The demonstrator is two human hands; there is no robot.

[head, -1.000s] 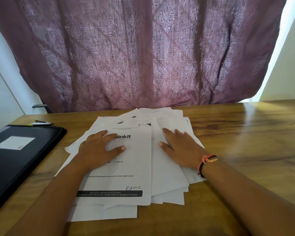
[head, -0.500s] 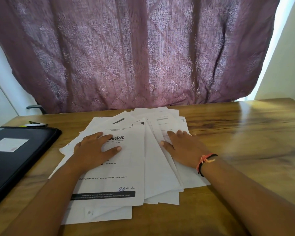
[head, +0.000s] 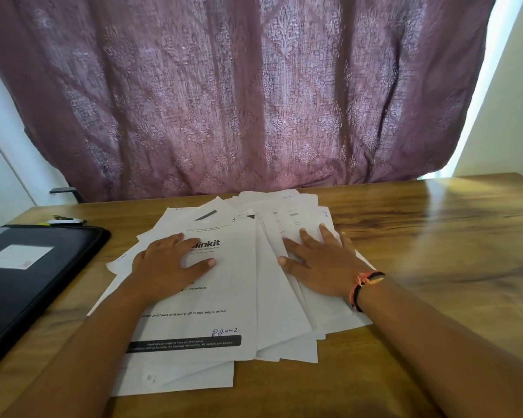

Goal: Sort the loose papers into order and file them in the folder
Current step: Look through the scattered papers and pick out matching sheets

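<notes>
Papers [head: 272, 297] more fanned now under left hand [head: 169, 260], right hand [head: 320, 263], grips flat-wide; folder [head: 27, 297] near, leftward.

The papers [head: 224, 297] are spread overlapping at the middle of the table [head: 435, 236]. The folder [head: 27, 297] is placed left of them, apart, on the same table. The left grip [head: 166, 263] is laid on the left sheets, the right grip [head: 320, 267] on the right sheets. A curtain [head: 239, 101] is hung behind.
</notes>
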